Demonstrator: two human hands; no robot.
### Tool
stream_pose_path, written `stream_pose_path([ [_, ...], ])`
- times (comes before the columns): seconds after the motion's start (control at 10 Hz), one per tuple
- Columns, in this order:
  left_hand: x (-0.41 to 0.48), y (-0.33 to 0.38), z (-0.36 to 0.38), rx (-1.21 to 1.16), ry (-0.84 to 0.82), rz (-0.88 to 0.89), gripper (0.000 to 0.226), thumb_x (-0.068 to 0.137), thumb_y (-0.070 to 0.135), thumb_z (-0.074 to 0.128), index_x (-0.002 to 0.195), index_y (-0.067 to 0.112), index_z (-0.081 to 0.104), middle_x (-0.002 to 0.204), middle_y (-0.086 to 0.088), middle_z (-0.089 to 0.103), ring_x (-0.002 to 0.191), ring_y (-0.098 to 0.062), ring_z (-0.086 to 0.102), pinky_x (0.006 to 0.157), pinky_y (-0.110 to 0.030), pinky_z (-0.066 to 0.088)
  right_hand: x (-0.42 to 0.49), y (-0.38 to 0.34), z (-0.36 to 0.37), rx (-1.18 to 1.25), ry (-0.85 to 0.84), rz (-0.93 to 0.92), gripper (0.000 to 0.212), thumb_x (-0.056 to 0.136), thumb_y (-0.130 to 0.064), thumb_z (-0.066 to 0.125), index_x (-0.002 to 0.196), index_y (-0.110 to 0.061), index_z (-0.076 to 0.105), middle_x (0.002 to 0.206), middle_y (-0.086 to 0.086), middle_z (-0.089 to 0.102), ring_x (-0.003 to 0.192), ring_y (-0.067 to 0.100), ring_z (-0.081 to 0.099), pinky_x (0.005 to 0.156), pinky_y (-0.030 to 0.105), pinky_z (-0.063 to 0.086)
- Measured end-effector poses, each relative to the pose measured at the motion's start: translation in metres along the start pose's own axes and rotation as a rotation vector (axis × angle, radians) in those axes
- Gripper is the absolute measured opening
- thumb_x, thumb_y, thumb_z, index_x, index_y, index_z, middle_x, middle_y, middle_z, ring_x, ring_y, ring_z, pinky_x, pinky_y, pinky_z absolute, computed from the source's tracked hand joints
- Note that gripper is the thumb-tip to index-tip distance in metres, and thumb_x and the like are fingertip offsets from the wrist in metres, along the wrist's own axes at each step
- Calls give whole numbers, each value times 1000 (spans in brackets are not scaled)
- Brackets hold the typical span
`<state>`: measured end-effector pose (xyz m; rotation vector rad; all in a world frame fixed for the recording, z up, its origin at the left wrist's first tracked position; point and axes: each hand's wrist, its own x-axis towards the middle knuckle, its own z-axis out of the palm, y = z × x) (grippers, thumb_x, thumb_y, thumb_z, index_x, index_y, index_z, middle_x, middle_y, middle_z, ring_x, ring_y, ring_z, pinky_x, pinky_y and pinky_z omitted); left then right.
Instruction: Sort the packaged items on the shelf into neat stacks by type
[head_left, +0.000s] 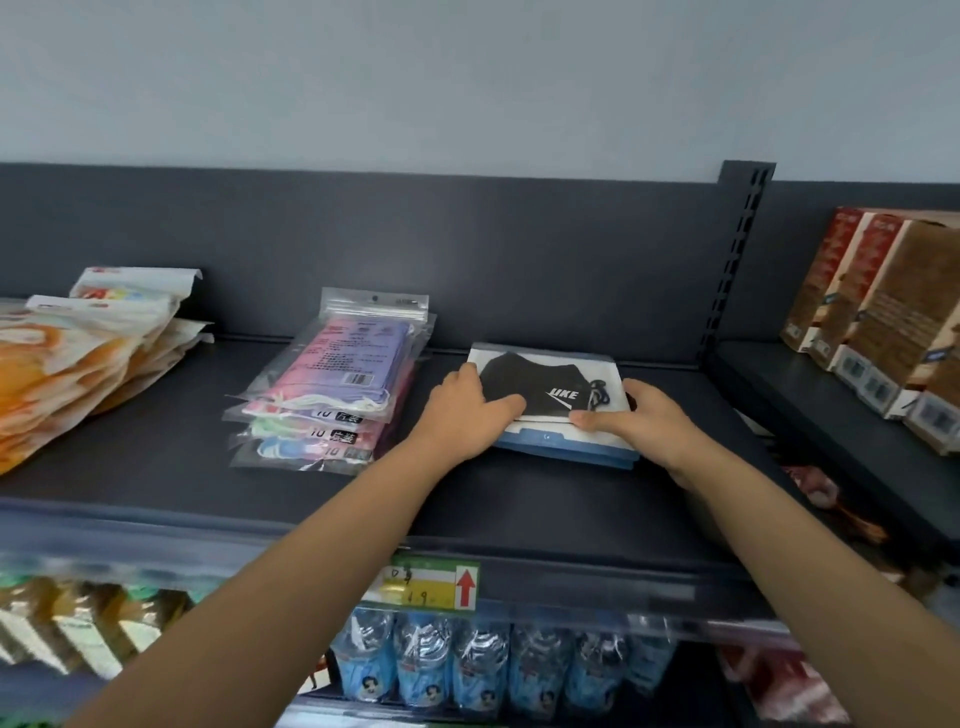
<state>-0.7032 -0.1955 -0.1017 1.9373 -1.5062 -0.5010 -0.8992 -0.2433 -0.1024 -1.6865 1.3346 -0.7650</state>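
Note:
A stack of flat packs with a black mask pack (545, 387) on top lies on the dark shelf (156, 457), right of centre. My left hand (467, 402) rests on the stack's left side, fingers over the top pack. My right hand (631, 415) grips its right front corner, thumb on top. Left of it sits a stack of clear packs holding pastel masks (332, 395). A heap of orange and white packs (78, 358) fills the shelf's far left.
Brown and red boxes (883, 317) stand on the neighbouring shelf to the right, past a slotted upright post (737, 260). A price tag with a red arrow (431, 584) hangs on the shelf's front edge. Below are blue wrapped packs (467, 665) and gold boxes (78, 618).

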Motion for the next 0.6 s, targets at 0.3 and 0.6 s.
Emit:
stream_pose_path([
  [0.3, -4, 4, -14, 273, 68, 133, 58, 91, 46, 45, 136, 8, 42, 144, -14, 41, 131, -35, 35, 103, -43, 28, -12, -24, 11, -61, 63, 14, 64, 87, -40, 66, 139, -9, 43, 132, -3, 50, 118, 16, 49, 88, 22, 33],
  [0.6, -25, -7, -36, 560, 1, 486, 64, 96, 56, 33, 139, 10, 43, 143, -11, 46, 130, -30, 41, 105, -42, 31, -31, -46, 35, -764, 277, -33, 63, 90, -58, 47, 127, -7, 51, 133, 18, 49, 121, 38, 48, 98, 44, 44],
])
